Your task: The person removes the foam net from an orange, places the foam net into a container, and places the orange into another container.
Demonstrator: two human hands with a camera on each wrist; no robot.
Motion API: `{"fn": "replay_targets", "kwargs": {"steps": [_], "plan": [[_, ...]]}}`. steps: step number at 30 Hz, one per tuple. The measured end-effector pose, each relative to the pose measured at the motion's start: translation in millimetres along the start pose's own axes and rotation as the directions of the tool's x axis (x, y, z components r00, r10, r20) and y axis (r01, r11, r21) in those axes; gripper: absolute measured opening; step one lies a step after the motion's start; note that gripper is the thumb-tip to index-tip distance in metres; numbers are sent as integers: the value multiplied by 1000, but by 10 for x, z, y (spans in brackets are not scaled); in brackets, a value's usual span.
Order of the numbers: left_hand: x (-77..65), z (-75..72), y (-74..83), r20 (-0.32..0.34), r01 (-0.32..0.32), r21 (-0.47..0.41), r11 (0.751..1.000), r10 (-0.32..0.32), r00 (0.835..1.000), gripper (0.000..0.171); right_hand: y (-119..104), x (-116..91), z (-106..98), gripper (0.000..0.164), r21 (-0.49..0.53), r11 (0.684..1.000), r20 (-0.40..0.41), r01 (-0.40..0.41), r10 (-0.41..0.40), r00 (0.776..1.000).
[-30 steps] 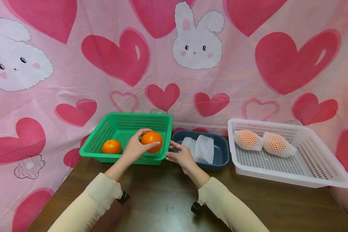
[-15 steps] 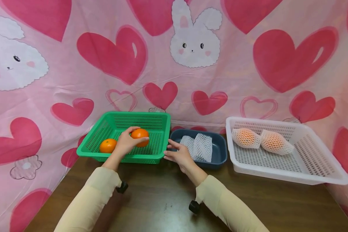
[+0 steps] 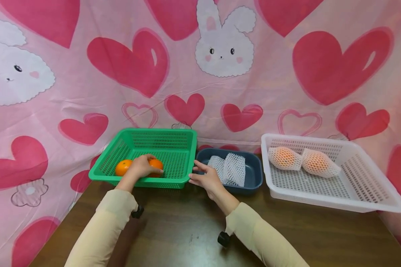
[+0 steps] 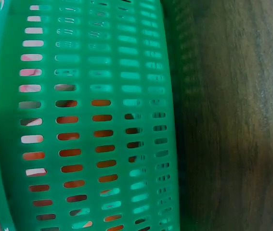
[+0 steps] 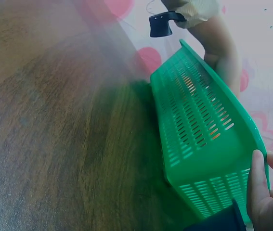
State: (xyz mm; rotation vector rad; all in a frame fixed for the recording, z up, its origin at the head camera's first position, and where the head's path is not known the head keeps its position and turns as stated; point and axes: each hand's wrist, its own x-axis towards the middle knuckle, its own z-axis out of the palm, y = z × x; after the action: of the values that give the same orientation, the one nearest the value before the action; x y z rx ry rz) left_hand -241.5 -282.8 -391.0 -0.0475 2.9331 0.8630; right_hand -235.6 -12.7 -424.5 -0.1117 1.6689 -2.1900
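Inside the green basket (image 3: pixel 177 159), my left hand (image 3: pixel 139 167) holds an orange (image 3: pixel 156 168) low near the basket's bottom, with the thumb along its near side. A second orange (image 3: pixel 123 167) lies just to the left, partly behind that hand. My right hand (image 3: pixel 208 181) is at the basket's front right corner. In the right wrist view, its fingers (image 5: pixel 258 185) pinch the basket's rim from both sides. Through the slots of the green basket wall (image 4: pixel 88 159), the left wrist view shows patches of orange.
A dark blue tray (image 3: pixel 253 174) with white foam net sleeves (image 3: pixel 234 170) stands right of the basket. Farther right, a white basket (image 3: pixel 314 200) contains two oranges in foam nets (image 3: pixel 284 158). All stand on the brown wooden table (image 3: pixel 187 230), before a pink heart-patterned cloth (image 3: pixel 180 81).
My left hand has moved left and down with the orange, from above the basket's right side to its bottom beside the other orange. My right hand stays at the basket's corner.
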Motion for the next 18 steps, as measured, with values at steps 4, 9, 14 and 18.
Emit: {"fn": "replay_targets", "kwargs": {"steps": [4, 9, 14, 18], "plan": [[19, 7, -21, 26, 28, 50, 998, -30, 999, 71, 6, -1, 2, 60, 1, 1000, 6, -3, 3, 1000], [30, -18, -13, 74, 44, 74, 996, -49, 996, 71, 10, 2, 3, 60, -2, 1000, 12, 0, 0, 1000], [28, -66, 18, 111, 49, 84, 995, -58, 992, 70, 10, 6, -2, 61, 2, 1000, 16, 0, 0, 1000], [29, -81, 38, 132, 56, 89, 994, -68, 989, 72, 9, 3, -4, 61, 3, 1000, 6, -4, 4, 1000]]}}
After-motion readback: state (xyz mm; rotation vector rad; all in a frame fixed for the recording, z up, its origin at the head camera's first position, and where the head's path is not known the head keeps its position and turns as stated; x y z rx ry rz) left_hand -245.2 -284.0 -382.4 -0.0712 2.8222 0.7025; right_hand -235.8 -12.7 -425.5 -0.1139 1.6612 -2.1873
